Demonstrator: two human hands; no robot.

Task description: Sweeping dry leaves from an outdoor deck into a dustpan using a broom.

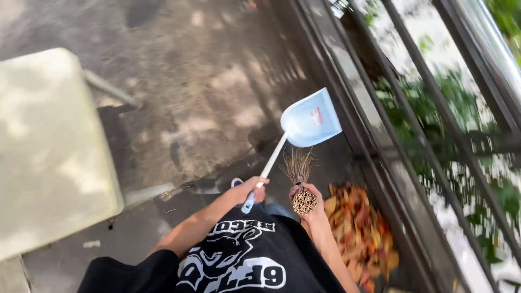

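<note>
Smooth pale-blue plastic dustpan (310, 119), bristly twig broom (300, 182)

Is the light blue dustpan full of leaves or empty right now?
Empty. The dustpan, held up by its white handle in the left hand, shows a bare blue scoop; the orange leaves lie piled on the ground by the railing.
</note>
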